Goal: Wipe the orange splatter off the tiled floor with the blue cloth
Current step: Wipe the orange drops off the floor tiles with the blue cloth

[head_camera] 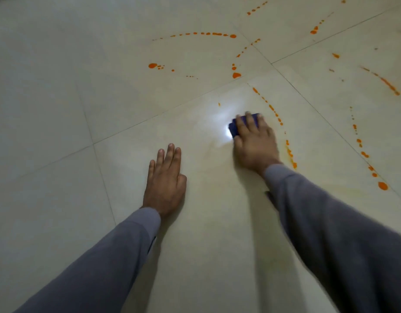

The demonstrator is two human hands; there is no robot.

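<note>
Grey sleeves [344, 233]; orange splatter [382, 185] dots cream tiled floor [48, 109].

No text, label, brand, number or sign can be read anywhere in the view.
</note>
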